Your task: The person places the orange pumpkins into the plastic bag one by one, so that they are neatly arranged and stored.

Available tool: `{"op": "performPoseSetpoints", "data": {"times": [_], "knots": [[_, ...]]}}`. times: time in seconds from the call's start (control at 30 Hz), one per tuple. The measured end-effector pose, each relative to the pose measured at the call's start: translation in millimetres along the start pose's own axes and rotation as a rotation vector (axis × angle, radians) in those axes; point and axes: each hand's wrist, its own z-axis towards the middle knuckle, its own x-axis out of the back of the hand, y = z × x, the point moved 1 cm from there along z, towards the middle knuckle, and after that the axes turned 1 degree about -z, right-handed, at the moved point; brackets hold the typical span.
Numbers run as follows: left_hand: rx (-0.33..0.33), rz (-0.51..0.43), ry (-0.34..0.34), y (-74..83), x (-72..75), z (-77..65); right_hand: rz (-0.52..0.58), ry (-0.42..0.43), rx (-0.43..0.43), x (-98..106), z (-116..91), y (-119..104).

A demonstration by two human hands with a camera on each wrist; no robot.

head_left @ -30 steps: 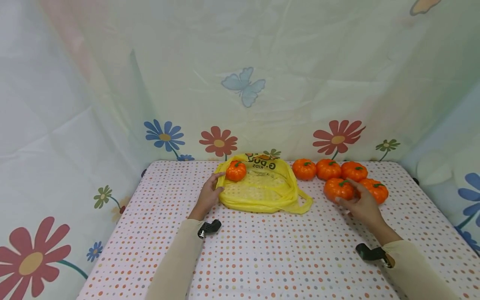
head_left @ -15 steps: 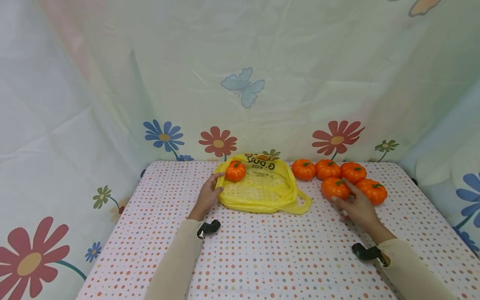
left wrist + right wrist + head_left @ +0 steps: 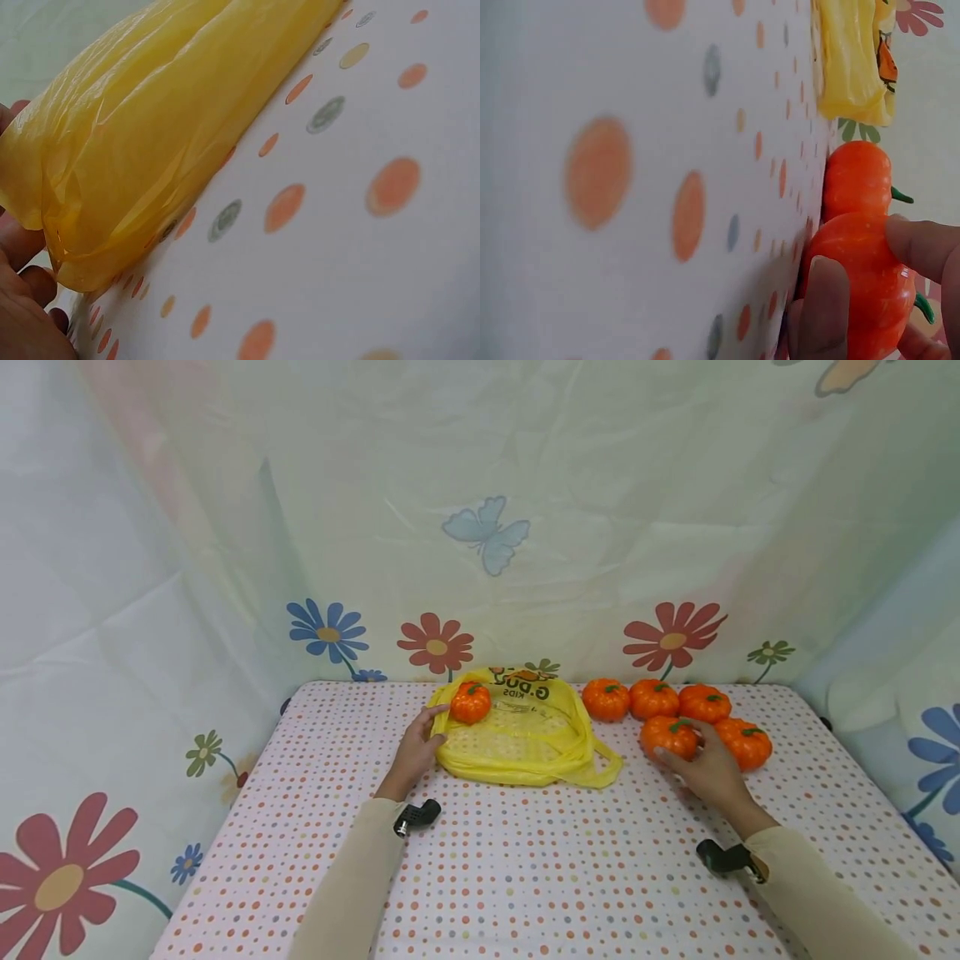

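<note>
A yellow plastic bag lies on the dotted table with its mouth spread. One small orange toy pumpkin sits inside its left part. My left hand holds the bag's left edge; in the left wrist view, the yellow film covers part of the fingers. At the right, my right hand grips another toy pumpkin with a green stem. The right wrist view shows the thumb on one side of this pumpkin and fingers on the other. It appears to rest on the table.
Behind the gripped pumpkin stands a row of three more pumpkins. Another pumpkin sits just to its right, close to the hand. A bag handle trails toward the right. A flowered cloth backdrop rises behind the table.
My right hand has shifted a little left and closed its thumb and fingers round the front pumpkin, which has moved slightly left. The left hand and the bag stay as they were.
</note>
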Motion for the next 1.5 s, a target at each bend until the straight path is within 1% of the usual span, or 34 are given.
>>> {"op": "performPoseSetpoints", "data": {"times": [0.1, 0.17, 0.27, 0.33, 0.43, 0.5, 0.6, 0.73, 0.83, 1.0, 1.07, 1.2, 1.4, 1.5], "knots": [[-0.002, 0.011, -0.005, -0.4, -0.7, 0.8, 0.013, 0.002, 0.033, 2, -4, -7], [0.000, 0.018, -0.011, -0.6, -1.0, 1.1, 0.020, 0.012, 0.074, 3, -7, -18], [-0.003, 0.017, -0.014, -0.9, -1.3, 1.6, 0.050, 0.006, 0.143, 2, -11, -44], [-0.007, 0.010, -0.014, -0.9, -1.0, 2.0, 0.063, -0.029, 0.204, -4, -11, -65], [-0.014, -0.001, -0.012, -1.8, -0.5, 2.8, 0.066, -0.114, 0.276, -20, -4, -95], [-0.012, -0.001, -0.016, -3.6, -0.3, 3.3, 0.060, -0.167, 0.321, -35, 4, -111], [-0.013, 0.006, -0.022, -6.3, 0.3, 3.6, 0.039, -0.216, 0.339, -62, 18, -131], [-0.014, 0.014, -0.023, -7.6, 0.3, 3.9, 0.036, -0.257, 0.377, -94, 37, -150], [-0.010, 0.020, -0.018, -6.8, 0.7, 4.4, 0.033, -0.264, 0.404, -112, 47, -158], [-0.012, 0.021, -0.020, -6.1, 2.1, 5.1, 0.021, -0.251, 0.386, -130, 54, -167], [-0.013, 0.021, -0.019, -5.4, 1.8, 4.7, 0.010, -0.246, 0.364, -134, 55, -168], [-0.001, 0.018, -0.016, -4.1, 1.7, 4.1, -0.039, -0.236, 0.348, -139, 56, -168], [0.003, 0.021, -0.015, -4.4, 1.6, 4.6, -0.068, -0.204, 0.353, -141, 57, -169], [-0.001, 0.017, -0.018, -5.2, 1.2, 4.2, -0.070, -0.205, 0.352, -141, 57, -169]]}}
